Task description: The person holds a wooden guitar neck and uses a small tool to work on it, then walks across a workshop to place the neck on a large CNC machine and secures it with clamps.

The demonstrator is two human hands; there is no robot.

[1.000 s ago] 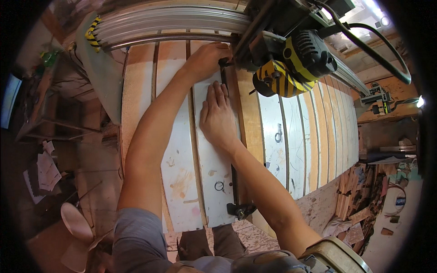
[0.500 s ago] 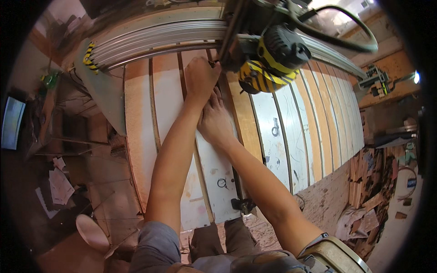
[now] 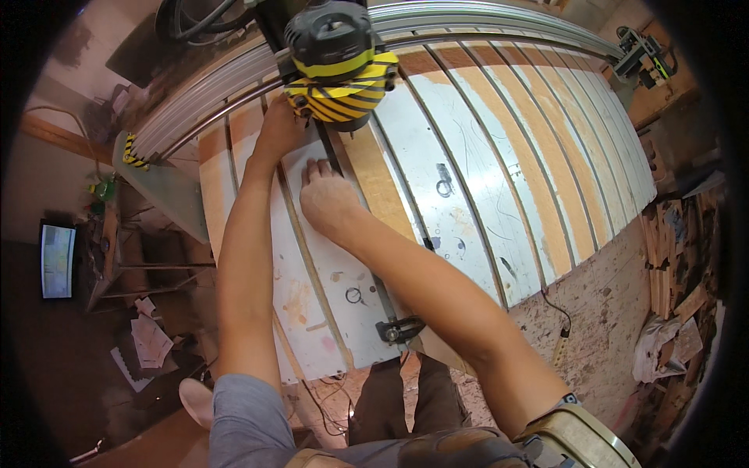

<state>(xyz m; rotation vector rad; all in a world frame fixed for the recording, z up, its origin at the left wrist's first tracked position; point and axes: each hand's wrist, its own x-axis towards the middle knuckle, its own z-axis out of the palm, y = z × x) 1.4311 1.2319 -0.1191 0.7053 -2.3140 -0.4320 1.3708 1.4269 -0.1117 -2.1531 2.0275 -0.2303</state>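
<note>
My left hand reaches to the far side of the slotted machine bed, just left of the router spindle with its yellow-and-black striped band. Its fingers look closed by a small dark piece; the spindle partly hides them, and what they hold is unclear. Nearer to me, my right hand lies palm down on a white bed panel, fingers laid forward beside a dark slot. A tan wooden board lies along the bed to its right, partly under my right forearm. A black clamp sits at the bed's near edge.
A metal gantry rail spans the back, its grey side plate at the left. A lit monitor stands far left. Scrap wood is heaped at the right. A cable hangs off the near edge.
My view has shifted, so the spindle appears further left and now covers part of my left hand. My right hand has drawn back slightly from the left one.
</note>
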